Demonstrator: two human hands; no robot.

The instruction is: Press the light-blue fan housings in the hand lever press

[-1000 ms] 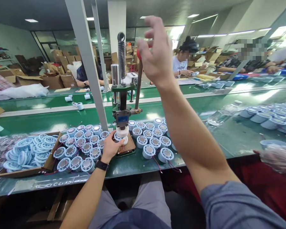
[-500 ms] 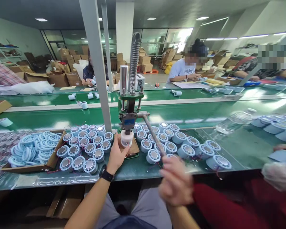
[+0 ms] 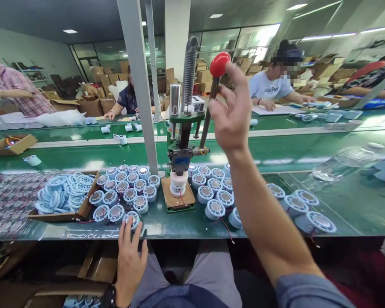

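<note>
A green hand press [image 3: 181, 160] stands at the middle of the bench, its white head down on a white round part [image 3: 178, 189] over a brown pad. My right hand [image 3: 232, 107] is raised at the upper end of the lever, just below its red knob [image 3: 220, 64], fingers curled round the bar. At the front of the left group of light blue round housings, my left hand [image 3: 131, 252] reaches with spread fingers to the nearest housing [image 3: 132, 219], fingertips at its rim. Another group of housings [image 3: 216, 208] stands right of the press, partly behind my right forearm.
A cardboard tray [image 3: 91, 201] of blue rings lies at the left. Behind the press runs a green conveyor [image 3: 67, 149], with a grey post [image 3: 144, 107] near it. A clear bottle [image 3: 343, 164] lies at the right. Several people sit across the line.
The lever has swung up with my right hand, which was low in front. My left hand has left the part under the press and moved left to the housings. The view has shifted slightly.
</note>
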